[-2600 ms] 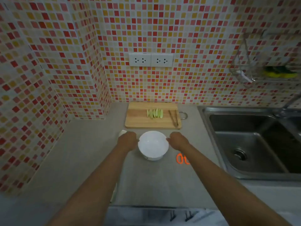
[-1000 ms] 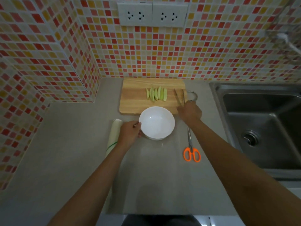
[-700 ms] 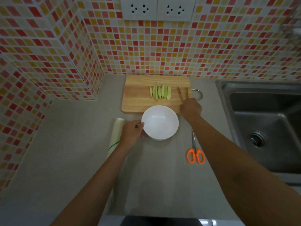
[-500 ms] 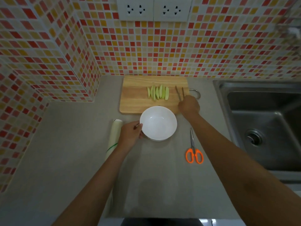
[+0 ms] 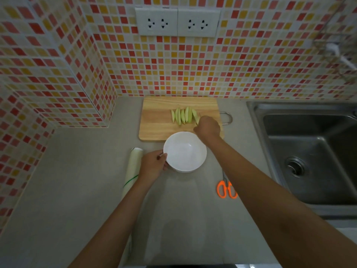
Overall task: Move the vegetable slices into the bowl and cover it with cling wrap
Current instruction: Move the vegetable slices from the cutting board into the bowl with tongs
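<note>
- Mosaic tiles in red and yellow back a matte grey bench (image 5: 87, 190), steel sink (image 5: 309, 151) alongside.
- Since a moment ago the right hand (image 5: 207, 127) has carried its thin wooden tongs left to the rightmost of the vegetable slices (image 5: 183, 116); its grip is curled round them. Judged: first pickup is starting.
- Pale green wedges lie fanned on the wooden cutting board (image 5: 156, 122).
- Left hand (image 5: 153, 164) pinches the rim of the glossy, empty white bowl (image 5: 185, 151).
- Cling wrap roll (image 5: 133, 167) and orange scissors (image 5: 226, 188) lie untouched.

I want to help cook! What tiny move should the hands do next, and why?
Probably carry the rightmost of the pale green vegetable slices into the round white bowl. The right hand is at that slice, the bowl is empty, and the left hand grips its rim.
</note>
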A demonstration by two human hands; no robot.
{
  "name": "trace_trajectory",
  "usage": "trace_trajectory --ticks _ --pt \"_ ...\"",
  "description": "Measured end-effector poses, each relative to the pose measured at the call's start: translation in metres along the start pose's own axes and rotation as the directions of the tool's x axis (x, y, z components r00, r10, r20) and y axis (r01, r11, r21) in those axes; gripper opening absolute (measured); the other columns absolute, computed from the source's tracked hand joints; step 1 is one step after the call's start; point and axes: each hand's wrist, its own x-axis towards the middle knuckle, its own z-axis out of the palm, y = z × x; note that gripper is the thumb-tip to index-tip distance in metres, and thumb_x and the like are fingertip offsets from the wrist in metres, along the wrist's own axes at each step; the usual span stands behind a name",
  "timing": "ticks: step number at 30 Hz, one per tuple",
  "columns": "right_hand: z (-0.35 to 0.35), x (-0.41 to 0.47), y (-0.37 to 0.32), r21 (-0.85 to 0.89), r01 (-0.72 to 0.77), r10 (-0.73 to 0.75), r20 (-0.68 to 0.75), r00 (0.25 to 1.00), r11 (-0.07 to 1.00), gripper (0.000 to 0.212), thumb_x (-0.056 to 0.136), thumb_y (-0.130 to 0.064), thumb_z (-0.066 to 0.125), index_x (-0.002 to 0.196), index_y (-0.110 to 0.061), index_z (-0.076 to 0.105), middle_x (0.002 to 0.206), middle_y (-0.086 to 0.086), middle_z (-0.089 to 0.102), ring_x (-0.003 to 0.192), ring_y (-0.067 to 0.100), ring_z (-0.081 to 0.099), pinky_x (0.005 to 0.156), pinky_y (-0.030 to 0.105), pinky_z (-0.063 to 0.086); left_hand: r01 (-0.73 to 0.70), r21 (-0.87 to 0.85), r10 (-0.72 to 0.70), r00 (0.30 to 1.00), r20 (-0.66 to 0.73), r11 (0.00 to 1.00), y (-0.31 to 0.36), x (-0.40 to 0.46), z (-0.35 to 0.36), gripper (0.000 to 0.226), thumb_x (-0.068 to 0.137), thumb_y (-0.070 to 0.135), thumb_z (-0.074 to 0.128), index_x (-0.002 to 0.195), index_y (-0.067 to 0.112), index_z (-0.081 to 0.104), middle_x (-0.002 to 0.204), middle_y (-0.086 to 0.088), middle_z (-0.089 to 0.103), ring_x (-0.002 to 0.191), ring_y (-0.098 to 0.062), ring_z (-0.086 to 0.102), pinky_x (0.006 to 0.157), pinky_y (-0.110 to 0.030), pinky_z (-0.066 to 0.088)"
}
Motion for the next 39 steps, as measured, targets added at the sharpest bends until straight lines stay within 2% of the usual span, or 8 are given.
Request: trace_trajectory --ticks 5,8,11,16,26,28,32,39 --pt "0.004 -0.001 0.0 -0.083 0.034 -0.033 0.017 0.999 0.996 0.017 0.089 -0.006 0.052 0.1 -0.002 0.064 0.107 0.015 0.068 0.098 0.031 0.064 0.066 0.029 0.04 0.008 0.004 -0.007 1.0 -0.001 1.0 0.002 0.0 0.0 0.024 0.093 0.01 0.049 0.094 0.002 0.072 0.062 -0.009 0.064 0.055 -0.019 0.06 0.071 -0.036 0.055" --pt "0.0 -0.003 0.004 0.016 0.032 -0.032 0.021 0.999 0.999 0.016 0.088 -0.008 0.052 0.094 0.0 0.064 0.099 0.017 0.066 0.096 0.034 0.063 0.065 0.03 0.038 0.005 0.019 -0.005 1.0 0.001 1.0 0.002 0.001 0.001 0.024 0.093 0.01 0.049 0.094 0.003 0.072 0.063 -0.011 0.065 0.055 -0.019 0.061 0.071 -0.035 0.054" --pt "-0.011 -0.01 0.013 0.164 -0.006 0.0 0.035 0.999 0.986 0.025 0.088 -0.012 0.054 0.065 -0.005 0.049 0.068 0.008 0.051 0.075 0.029 0.055 0.058 0.029 0.031 0.003 0.019 -0.003 1.0 0.002 1.0 0.001 0.002 0.0 0.024 0.093 0.01 0.05 0.096 0.002 0.072 0.063 -0.011 0.065 0.055 -0.018 0.061 0.072 -0.036 0.055" --pt "-0.028 -0.07 0.025 0.361 0.076 -0.055 -0.068 0.996 0.929 0.047 0.082 -0.014 0.061 0.045 -0.015 0.033 0.043 -0.002 0.027 0.043 0.01 0.024 0.042 0.025 0.016 0.003 0.019 -0.003 1.0 0.002 1.0 0.0 0.003 0.0 0.024 0.093 0.01 0.049 0.093 0.002 0.072 0.067 -0.017 0.067 0.062 -0.028 0.064 0.075 -0.04 0.056" --pt "-0.002 -0.146 0.042 0.213 0.095 -0.121 0.117 0.986 0.973 0.034 0.081 -0.023 0.059 0.05 -0.018 0.044 0.047 -0.004 0.039 0.05 0.014 0.042 0.046 0.026 0.026 0.018 0.036 -0.018 1.0 0.01 0.999 0.004 0.002 0.001 0.025 0.093 0.009 0.047 0.092 0.004 0.071 0.07 -0.013 0.067 0.055 -0.018 0.062 0.066 -0.032 0.053" --pt "-0.009 -0.137 0.039 0.225 0.102 -0.12 0.067 0.99 0.969 0.031 0.081 -0.027 0.061 0.053 -0.014 0.052 0.046 -0.004 0.04 0.046 0.013 0.042 0.043 0.025 0.025 0.015 0.046 -0.015 1.0 0.008 0.999 0.003 0.003 0.001 0.026 0.092 0.01 0.047 0.09 0.002 0.071 0.07 -0.013 0.067 0.056 -0.019 0.062 0.07 -0.033 0.053" --pt "-0.028 -0.085 0.022 0.25 0.073 -0.058 -0.068 0.996 0.965 0.044 0.081 -0.028 0.063 0.047 -0.015 0.039 0.043 -0.003 0.036 0.043 0.013 0.036 0.042 0.025 0.021 0.023 0.025 -0.023 1.0 0.004 0.999 0.001 0.005 0.001 0.026 0.093 0.01 0.048 0.092 0.0 0.071 0.07 -0.015 0.067 0.064 -0.027 0.065 0.075 -0.042 0.056" --pt "-0.009 -0.007 -0.007 0.189 -0.008 0.007 0.005 1.0 0.982 0.038 0.085 -0.022 0.06 0.056 -0.013 0.038 0.056 -0.003 0.04 0.064 0.021 0.048 0.043 0.025 0.023 0.016 0.039 -0.015 1.0 -0.006 0.999 0.0 0.005 0.001 0.025 0.092 0.011 0.049 0.093 0.001 0.072 0.076 -0.025 0.07 0.07 -0.035 0.069 0.076 -0.045 0.058"
